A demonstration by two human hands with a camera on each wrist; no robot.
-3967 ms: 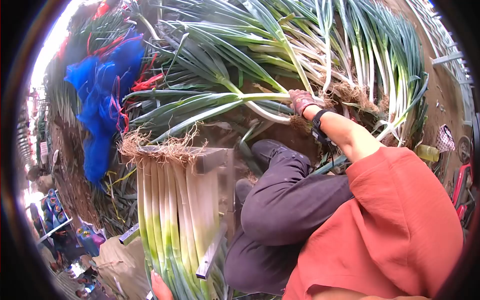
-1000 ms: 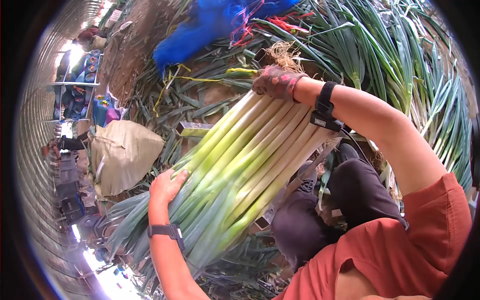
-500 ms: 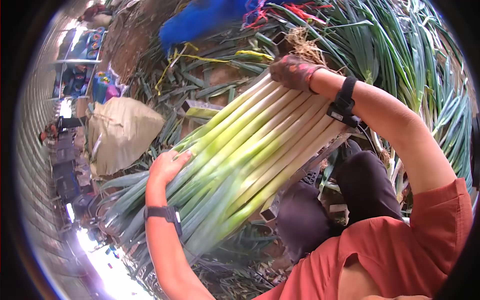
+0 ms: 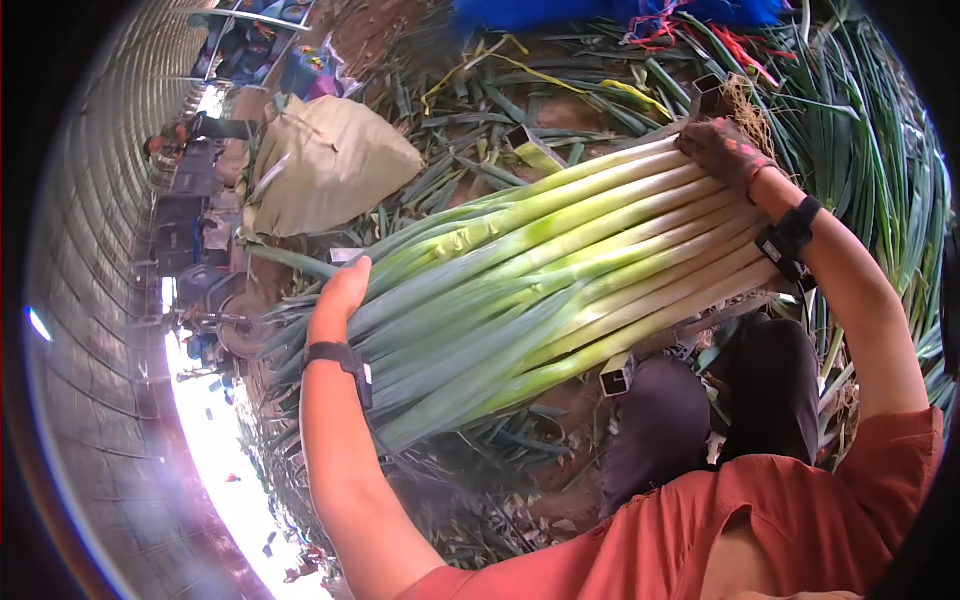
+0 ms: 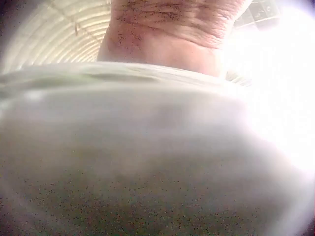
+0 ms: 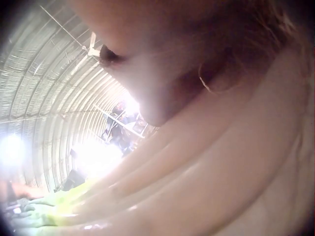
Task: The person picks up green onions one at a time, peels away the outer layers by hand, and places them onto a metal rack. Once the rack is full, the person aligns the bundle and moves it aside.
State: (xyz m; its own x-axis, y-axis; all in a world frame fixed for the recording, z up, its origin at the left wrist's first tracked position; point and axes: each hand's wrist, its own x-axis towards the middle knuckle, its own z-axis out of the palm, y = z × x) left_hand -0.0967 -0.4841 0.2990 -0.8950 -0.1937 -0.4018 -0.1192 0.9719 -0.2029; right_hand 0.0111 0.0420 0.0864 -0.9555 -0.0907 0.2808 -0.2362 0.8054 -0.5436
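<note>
Leeks, one broad layer: being supported on a metal frame, set slantwise before the person's knees, the leaf ends being pointed left and the white ends right. Second lot of leeks, the pile: being seen beyond the right arm, at the right edge of the head view. Shirt, red: being worn, with dark trousers below. Sack, tan: being seen beyond the leaf ends. Net, blue: being cut off by the top edge. Right hand, gloved: being kept clamped on the leeks, its fingers being bent over the far edge of the white ends, just beside the roots. Left hand, bare: being rested against the leaves at the far left side, the thumb being shown; its other fingers are being hidden, so whether they are being held apart or together cannot be told. Strings, red: being strewn by the net. Strip, yellow: being strewn over loose leaves.
</note>
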